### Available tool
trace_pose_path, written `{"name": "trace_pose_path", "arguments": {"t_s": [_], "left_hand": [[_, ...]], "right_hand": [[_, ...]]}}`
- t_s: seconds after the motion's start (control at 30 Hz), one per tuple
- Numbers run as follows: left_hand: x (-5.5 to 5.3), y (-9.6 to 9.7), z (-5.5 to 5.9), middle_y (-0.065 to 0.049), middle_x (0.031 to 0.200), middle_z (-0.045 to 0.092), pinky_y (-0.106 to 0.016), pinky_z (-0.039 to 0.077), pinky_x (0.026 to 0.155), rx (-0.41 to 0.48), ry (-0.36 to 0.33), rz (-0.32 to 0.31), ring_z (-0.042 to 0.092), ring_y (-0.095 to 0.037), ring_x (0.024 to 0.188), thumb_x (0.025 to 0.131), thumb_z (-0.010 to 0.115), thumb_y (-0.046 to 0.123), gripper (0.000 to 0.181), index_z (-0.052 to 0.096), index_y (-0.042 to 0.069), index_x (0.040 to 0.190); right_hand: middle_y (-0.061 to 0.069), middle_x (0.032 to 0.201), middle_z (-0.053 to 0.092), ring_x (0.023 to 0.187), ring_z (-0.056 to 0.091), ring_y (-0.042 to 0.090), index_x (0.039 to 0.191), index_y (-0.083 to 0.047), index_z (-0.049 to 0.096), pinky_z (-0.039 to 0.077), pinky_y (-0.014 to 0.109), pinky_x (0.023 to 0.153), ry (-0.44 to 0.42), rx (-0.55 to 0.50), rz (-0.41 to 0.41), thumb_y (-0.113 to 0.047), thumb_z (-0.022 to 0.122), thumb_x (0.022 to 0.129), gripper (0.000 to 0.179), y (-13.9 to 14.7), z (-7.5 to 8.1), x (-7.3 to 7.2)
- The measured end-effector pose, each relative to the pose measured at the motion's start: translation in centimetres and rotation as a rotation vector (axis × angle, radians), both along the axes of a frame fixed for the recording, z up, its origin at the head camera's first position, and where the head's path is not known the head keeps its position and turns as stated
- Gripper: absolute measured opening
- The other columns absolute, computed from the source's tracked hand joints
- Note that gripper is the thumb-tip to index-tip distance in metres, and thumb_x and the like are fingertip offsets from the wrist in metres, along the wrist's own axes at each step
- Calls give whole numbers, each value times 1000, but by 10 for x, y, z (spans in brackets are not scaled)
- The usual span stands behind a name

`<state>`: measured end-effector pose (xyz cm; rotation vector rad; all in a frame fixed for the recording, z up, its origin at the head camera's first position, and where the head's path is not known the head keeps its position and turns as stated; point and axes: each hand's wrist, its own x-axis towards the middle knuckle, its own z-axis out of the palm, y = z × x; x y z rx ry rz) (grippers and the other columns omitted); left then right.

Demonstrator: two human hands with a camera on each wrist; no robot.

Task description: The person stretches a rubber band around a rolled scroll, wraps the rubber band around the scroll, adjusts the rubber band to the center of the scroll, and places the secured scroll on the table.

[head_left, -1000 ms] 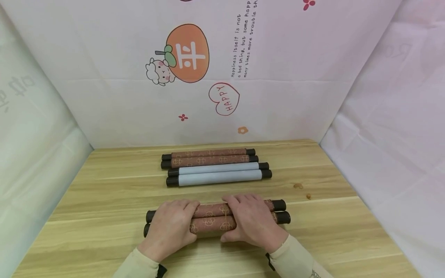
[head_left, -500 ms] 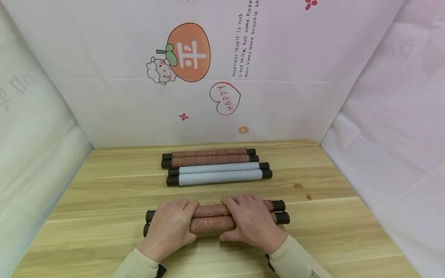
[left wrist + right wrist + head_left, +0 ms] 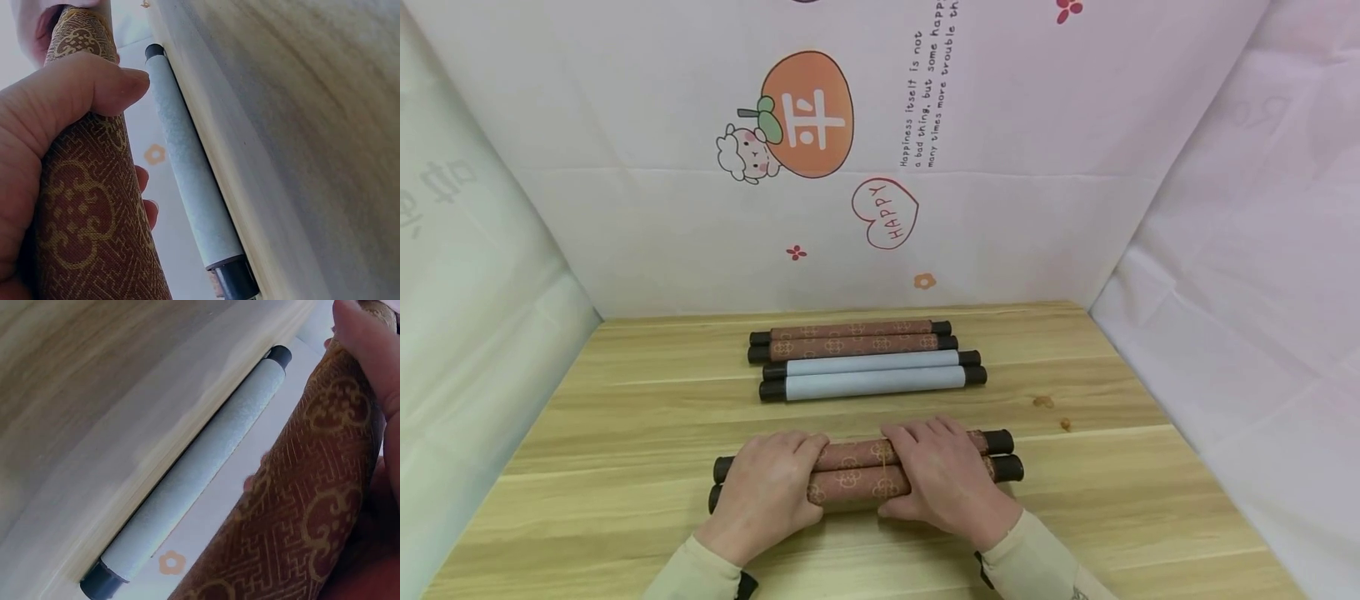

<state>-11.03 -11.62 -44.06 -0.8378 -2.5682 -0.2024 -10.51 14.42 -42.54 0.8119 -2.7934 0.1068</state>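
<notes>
Gripping both near brown rolls (image 3: 850, 479), side by side, on the near side of the blue rolls (image 3: 875, 382) with a gap between. Wrapping left hand (image 3: 767, 487) round the left part, right hand (image 3: 946, 479) round the right. Can't tell if touching desk (image 3: 625, 433). Just beyond blue rolls: two far brown rolls (image 3: 857, 344), lying nearly parallel. Farther beyond blue rolls: printed white cloth (image 3: 685, 242).

My left hand (image 3: 766, 493) and right hand (image 3: 947, 479) flank the middle of two side-by-side brown patterned fabric rolls (image 3: 848, 481). Behind these, on the pale wooden table (image 3: 625, 433), lie two light-blue cylindrical rolls (image 3: 876, 384), then two rear brown patterned rolls (image 3: 859, 345), before the white cloth backdrop (image 3: 1000, 225).
</notes>
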Motion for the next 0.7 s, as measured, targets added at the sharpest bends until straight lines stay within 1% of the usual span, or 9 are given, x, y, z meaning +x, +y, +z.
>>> {"name": "trace_pose_path", "arguments": {"t_s": [0.1,0.17,0.27,0.33,0.4,0.5,0.57,0.63,0.7], "left_hand": [[0,0,-1,-2,99,75,-43,59,78,9,-17,7,72,-19,89,53,89,33,69,73,12,117],[0,1,-1,-2,99,75,-43,59,78,19,-28,9,72,-19,88,54,89,33,68,73,13,116],[1,2,0,-2,99,76,-42,59,77,23,-45,12,72,-19,88,54,89,33,67,73,13,116],[1,2,0,-2,99,76,-42,59,77,20,-56,17,72,-19,88,55,89,34,67,73,13,117],[1,3,1,-2,99,75,-42,59,78,14,-61,21,72,-19,88,55,89,34,67,73,13,117],[1,2,0,-3,100,76,-43,59,77,10,-56,23,72,-19,89,56,89,33,67,73,12,117],[2,2,0,-3,100,76,-43,59,77,12,-50,20,72,-20,89,56,88,33,66,74,11,117],[2,2,-1,-3,100,76,-43,59,77,11,-49,23,72,-20,90,55,87,32,67,74,11,117],[2,1,0,-3,101,76,-43,59,78,14,-52,23,72,-20,90,56,87,32,66,74,11,117]], "right_hand": [[9,130,69,117,67,31,142,-11,58,48,57,109,48,40,-10,-72,85,68,100,-3,-1,3],[11,132,68,117,67,32,143,-11,56,48,57,108,95,71,-9,-73,83,69,100,-5,-3,4],[12,131,68,117,67,33,143,-12,54,49,57,107,160,102,-11,-74,83,69,101,-8,-4,6],[13,131,68,117,67,33,145,-12,54,50,57,106,180,105,-11,-74,84,68,103,-9,-6,6],[14,133,67,118,67,34,148,-13,52,49,58,107,168,103,-9,-74,84,68,106,-8,-6,6],[16,137,65,121,65,35,155,-15,45,47,59,110,108,76,-16,-72,86,66,113,-5,-7,5],[16,138,64,123,65,35,156,-15,43,46,60,110,77,52,-27,-69,90,63,117,-3,-7,4],[15,136,65,122,65,34,154,-14,46,46,60,110,77,35,-35,-63,94,60,116,-1,-8,2],[11,130,68,118,67,32,147,-12,53,49,58,107,99,28,-36,-54,98,59,107,1,-9,1]]}}
